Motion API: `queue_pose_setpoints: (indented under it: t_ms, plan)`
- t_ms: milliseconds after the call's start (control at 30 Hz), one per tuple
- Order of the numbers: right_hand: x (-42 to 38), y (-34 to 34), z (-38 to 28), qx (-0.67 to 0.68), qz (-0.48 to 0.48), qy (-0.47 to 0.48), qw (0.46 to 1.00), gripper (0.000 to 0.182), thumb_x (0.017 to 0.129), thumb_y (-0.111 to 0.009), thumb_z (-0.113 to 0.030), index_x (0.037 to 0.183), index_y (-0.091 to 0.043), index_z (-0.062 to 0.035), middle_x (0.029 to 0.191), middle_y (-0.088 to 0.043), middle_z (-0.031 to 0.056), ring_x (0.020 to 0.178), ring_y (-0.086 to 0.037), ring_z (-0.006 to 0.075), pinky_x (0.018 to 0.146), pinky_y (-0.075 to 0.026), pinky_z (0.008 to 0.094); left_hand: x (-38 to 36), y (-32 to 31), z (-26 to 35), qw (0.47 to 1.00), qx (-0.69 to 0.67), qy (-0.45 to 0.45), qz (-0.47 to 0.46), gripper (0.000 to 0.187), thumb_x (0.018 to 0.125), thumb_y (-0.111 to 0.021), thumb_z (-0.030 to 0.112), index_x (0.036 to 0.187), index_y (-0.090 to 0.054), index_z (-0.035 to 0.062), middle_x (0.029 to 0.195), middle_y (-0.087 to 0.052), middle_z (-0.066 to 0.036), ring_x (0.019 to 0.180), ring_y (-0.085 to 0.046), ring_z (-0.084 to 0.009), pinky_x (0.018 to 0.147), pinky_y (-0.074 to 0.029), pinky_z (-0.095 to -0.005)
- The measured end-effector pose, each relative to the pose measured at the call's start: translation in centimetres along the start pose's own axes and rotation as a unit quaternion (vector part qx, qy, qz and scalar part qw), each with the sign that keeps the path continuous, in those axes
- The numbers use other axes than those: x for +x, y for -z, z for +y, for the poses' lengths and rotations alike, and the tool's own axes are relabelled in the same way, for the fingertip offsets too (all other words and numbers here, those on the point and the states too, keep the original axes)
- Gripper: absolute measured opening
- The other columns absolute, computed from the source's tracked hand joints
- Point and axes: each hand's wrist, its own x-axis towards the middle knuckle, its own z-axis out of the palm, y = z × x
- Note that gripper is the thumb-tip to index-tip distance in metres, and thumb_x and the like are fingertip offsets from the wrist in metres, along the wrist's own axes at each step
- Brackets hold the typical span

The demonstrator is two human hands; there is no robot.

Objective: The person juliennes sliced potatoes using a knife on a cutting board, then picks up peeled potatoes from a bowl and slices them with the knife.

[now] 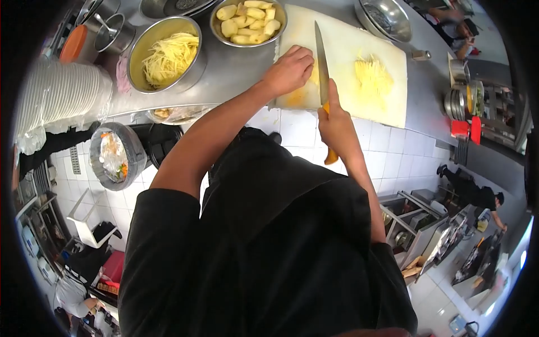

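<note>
Gripping one knife (323,78) by its yellow handle in the right hand (339,130); covering pale yellow food (314,75) (mostly hidden) with a curled left hand (289,72), on one white cutting board (348,42). Right of the blade, one heap of thin, straight shreds (373,77); left, on the table (238,68), one bowl of shreds (194,68), one bowl of chunks (220,37).

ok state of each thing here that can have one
Knife: held in the right hand
Left hand: curled, over the cutting board
Strips on it: cut, loosely heaped
Large bowl: uncovered, holding shreds
Small bowl: uncovered, holding pale chunks
Bin: open, lined
</note>
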Motion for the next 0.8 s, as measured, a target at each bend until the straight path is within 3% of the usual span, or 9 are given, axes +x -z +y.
queue_pose_setpoints:
  t_ms: [133, 233, 333, 533, 733, 800]
  plan:
    - [5.2, -1.1, 0.9, -0.025, -0.024, -0.050, 0.998, 0.073, 0.091, -0.049, -0.012, 0.155, -0.014, -0.0071, 0.089, -0.066, 0.0335, 0.080, -0.064, 0.0508, 0.076, -0.051, 0.0527, 0.4, -0.2, -0.7, 1.000, 0.004, -0.026, 0.006, 0.007, 0.086, -0.062, 0.006, 0.090, -0.063, 0.0002, 0.101, -0.062, -0.011, 0.101, -0.057, -0.0310, 0.089, -0.049, -0.0397]
    - [8.7, 0.7, 0.1, 0.054, -0.082, -0.096, 0.991, 0.073, 0.091, -0.048, -0.013, 0.155, -0.013, -0.0075, 0.088, -0.065, 0.0336, 0.077, -0.064, 0.0497, 0.074, -0.051, 0.0515, 0.2, -0.1, -0.6, 1.000, 0.000, -0.019, -0.008, 0.008, 0.085, -0.062, 0.006, 0.091, -0.063, 0.0005, 0.101, -0.062, -0.011, 0.101, -0.056, -0.0309, 0.089, -0.049, -0.0397]
    - [6.9, 2.9, -2.1, 0.091, -0.106, -0.125, 0.982, 0.073, 0.091, -0.047, -0.012, 0.155, -0.014, -0.0092, 0.090, -0.065, 0.0344, 0.080, -0.064, 0.0497, 0.076, -0.051, 0.0523, 0.4, 0.1, -0.2, 1.000, -0.001, -0.008, -0.011, 0.009, 0.085, -0.063, 0.007, 0.092, -0.063, 0.0008, 0.102, -0.061, -0.010, 0.103, -0.056, -0.0304, 0.090, -0.049, -0.0393]
    - [-1.0, 2.4, -2.7, 0.000, -0.083, -0.100, 0.991, 0.071, 0.090, -0.048, -0.010, 0.154, -0.016, -0.0070, 0.092, -0.064, 0.0363, 0.086, -0.063, 0.0520, 0.084, -0.048, 0.0556, 0.1, -0.1, -0.1, 1.000, 0.001, 0.002, -0.008, 0.009, 0.084, -0.063, 0.007, 0.091, -0.064, 0.0007, 0.103, -0.061, -0.009, 0.104, -0.056, -0.0291, 0.090, -0.049, -0.0385]
    - [4.6, -1.5, 0.8, -0.052, -0.007, -0.041, 0.998, 0.070, 0.094, -0.048, -0.013, 0.156, -0.017, -0.0126, 0.086, -0.067, 0.0291, 0.069, -0.067, 0.0391, 0.072, -0.053, 0.0476, 0.2, -0.2, -0.5, 1.000, 0.005, -0.023, 0.007, 0.008, 0.084, -0.063, 0.005, 0.090, -0.065, 0.0006, 0.100, -0.064, -0.009, 0.100, -0.058, -0.0292, 0.087, -0.050, -0.0384]
    - [7.5, -1.1, 1.6, 0.000, -0.032, -0.050, 0.998, 0.070, 0.092, -0.048, -0.013, 0.155, -0.017, -0.0104, 0.088, -0.066, 0.0321, 0.073, -0.065, 0.0463, 0.074, -0.052, 0.0491, 0.1, -0.2, -0.5, 1.000, 0.003, -0.021, 0.002, 0.008, 0.084, -0.063, 0.005, 0.090, -0.065, 0.0006, 0.100, -0.064, -0.009, 0.100, -0.058, -0.0292, 0.087, -0.050, -0.0384]
